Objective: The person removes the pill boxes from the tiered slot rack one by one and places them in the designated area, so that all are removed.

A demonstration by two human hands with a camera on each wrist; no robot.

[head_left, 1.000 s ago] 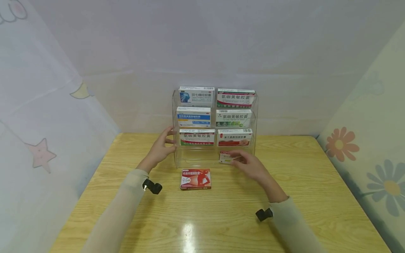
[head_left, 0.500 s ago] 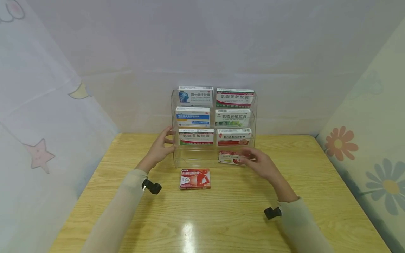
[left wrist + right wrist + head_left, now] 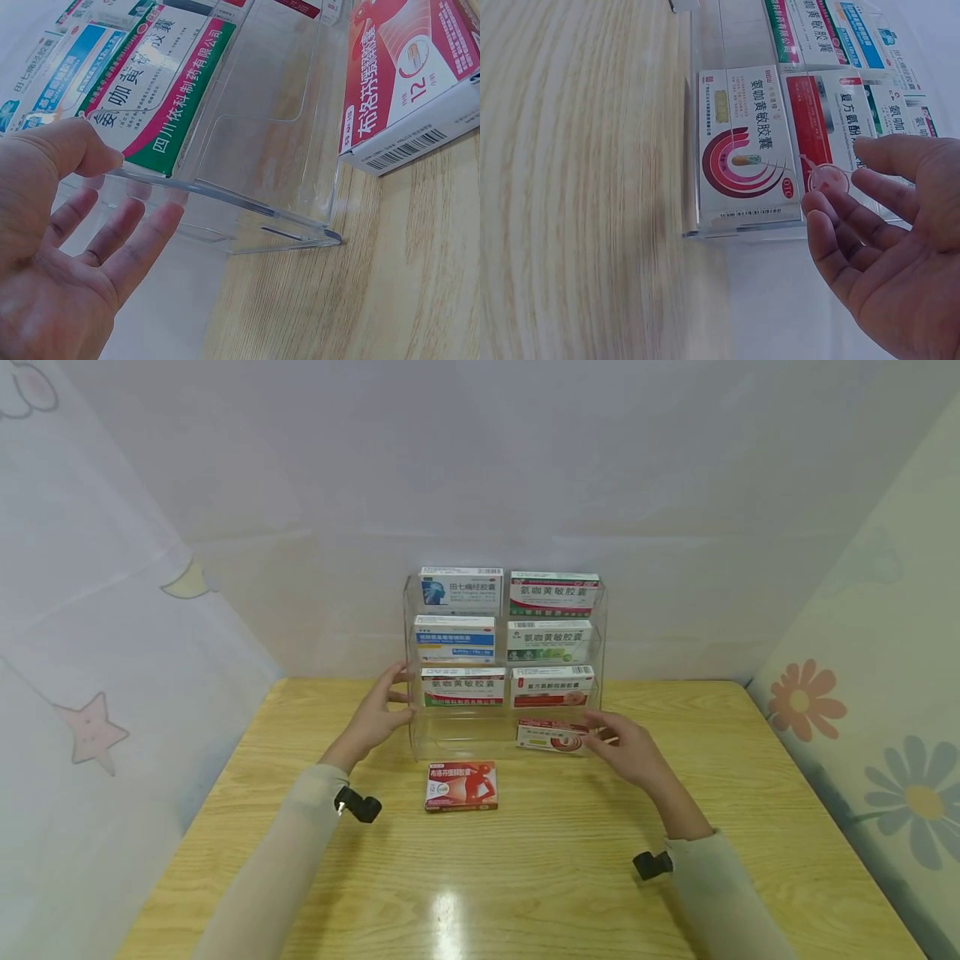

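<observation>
A clear display rack [image 3: 457, 747] stands upright at the back of the table, with medicine boxes in its tiers. My left hand [image 3: 378, 718] holds its left side edge; in the left wrist view the thumb [image 3: 101, 156] is at the front edge and the fingers lie along the side. In the bottom right pocket sits a white medicine box [image 3: 742, 150] with a red spiral. My right hand [image 3: 626, 747] is beside the rack's right side near this box, fingers loosely bent and holding nothing. A red and white medicine box [image 3: 461, 785] lies flat before the rack.
Medicine boxes fill both columns of the three upper tiers, among them a blue and white box [image 3: 455, 639] and a green and white box [image 3: 549, 642]. The wooden table [image 3: 540, 877] spreads in front. A pale cloth backdrop [image 3: 480, 460] rises behind.
My right hand has moved right, off the spiral box's face to its right end, uncovering more of the box in the bottom right pocket. My left hand has stayed at the rack's side.
</observation>
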